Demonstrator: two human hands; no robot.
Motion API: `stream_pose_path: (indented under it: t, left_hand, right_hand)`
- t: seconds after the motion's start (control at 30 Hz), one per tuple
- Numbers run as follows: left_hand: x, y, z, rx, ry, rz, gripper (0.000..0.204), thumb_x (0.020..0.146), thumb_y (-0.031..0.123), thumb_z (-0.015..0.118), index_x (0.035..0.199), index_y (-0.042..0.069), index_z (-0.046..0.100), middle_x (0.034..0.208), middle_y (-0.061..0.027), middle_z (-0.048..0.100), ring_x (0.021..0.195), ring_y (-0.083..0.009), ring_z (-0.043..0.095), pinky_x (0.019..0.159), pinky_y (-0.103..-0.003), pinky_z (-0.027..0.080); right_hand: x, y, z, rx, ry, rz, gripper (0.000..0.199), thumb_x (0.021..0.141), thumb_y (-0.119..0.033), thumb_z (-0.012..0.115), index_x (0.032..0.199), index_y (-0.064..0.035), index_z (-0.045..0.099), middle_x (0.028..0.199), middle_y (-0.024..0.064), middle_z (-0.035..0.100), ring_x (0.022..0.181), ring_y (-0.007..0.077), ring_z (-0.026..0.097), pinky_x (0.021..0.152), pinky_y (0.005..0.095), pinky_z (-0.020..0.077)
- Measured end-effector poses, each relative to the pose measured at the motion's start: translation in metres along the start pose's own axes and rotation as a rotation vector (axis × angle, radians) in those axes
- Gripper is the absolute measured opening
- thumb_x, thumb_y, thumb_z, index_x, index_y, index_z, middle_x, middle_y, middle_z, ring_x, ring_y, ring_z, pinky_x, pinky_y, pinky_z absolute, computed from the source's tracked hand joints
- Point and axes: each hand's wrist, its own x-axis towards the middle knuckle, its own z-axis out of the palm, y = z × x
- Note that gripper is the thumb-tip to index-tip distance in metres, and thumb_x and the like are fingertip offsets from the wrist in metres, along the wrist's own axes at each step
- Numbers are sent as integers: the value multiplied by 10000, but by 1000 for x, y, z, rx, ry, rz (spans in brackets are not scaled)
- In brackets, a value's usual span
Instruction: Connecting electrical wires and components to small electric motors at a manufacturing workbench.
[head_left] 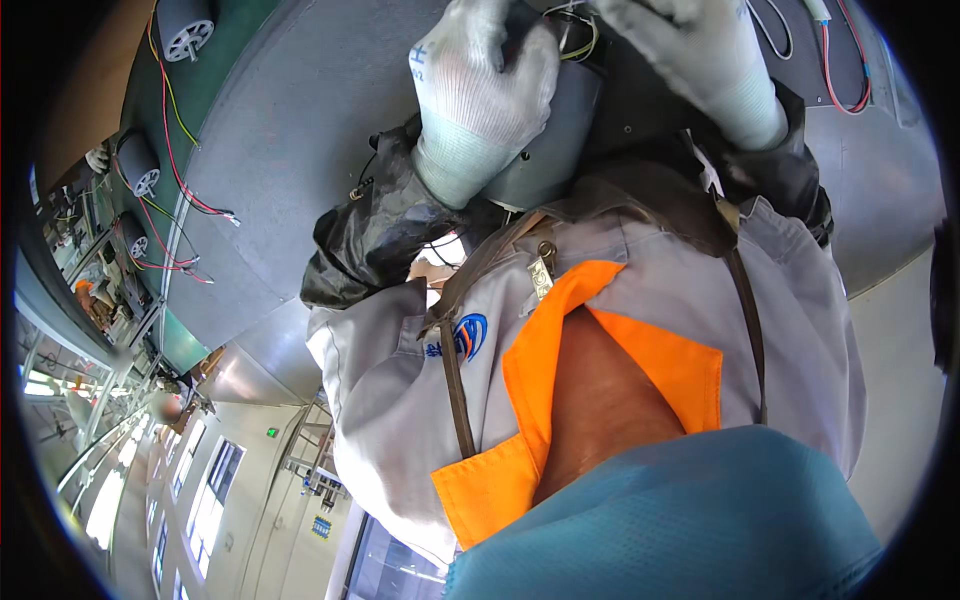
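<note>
A dark grey cylindrical motor [553, 145] lies in front of my chest at the top of the view. My left hand [485, 95], in a white knit glove, rests over the motor's left side with curled fingers and thumb closed on it; the fingertips are partly hidden. Thin yellow-green and white wires [590, 42] come out at the motor's far end. My right hand [695, 65], gloved the same way, is at these wires with its fingers pinched together. The upper edge of the view cuts off part of its fingers.
On the grey worktable [300, 110], a white cable [775, 30] and a red-and-blue lead [845, 105] lie at the right. Several similar motors [138, 162] with loose red and yellow-green wires [180, 185] stand on a green surface along the left.
</note>
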Motion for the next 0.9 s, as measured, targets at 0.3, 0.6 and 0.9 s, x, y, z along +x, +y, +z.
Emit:
stream_pose_path:
  t: [0.3,0.6,0.9]
  left_hand:
    - [-2,-8,4,182,-51,352,276,869,-3,689,1141,-12,641,980,-173,671,719,-291,654,665,-368,544]
    - [14,-23,17,184,0,407,187,953,277,698,944,92,677,702,-91,646,585,-290,646,545,-381,509]
    - [46,-37,8,254,-471,772,136,854,158,738,958,104,670,703,-65,629,601,-280,652,531,-386,524]
  right_hand:
    - [13,85,12,83,419,203,130,919,-45,675,814,29,692,722,-12,611,605,77,532,545,267,414]
    - [32,58,16,1354,196,350,244,1017,-276,642,1095,-48,684,799,27,708,664,119,671,539,252,496]
    - [-29,36,-17,945,6,368,236,1011,-199,599,1019,29,661,718,-26,536,484,38,389,446,217,295]
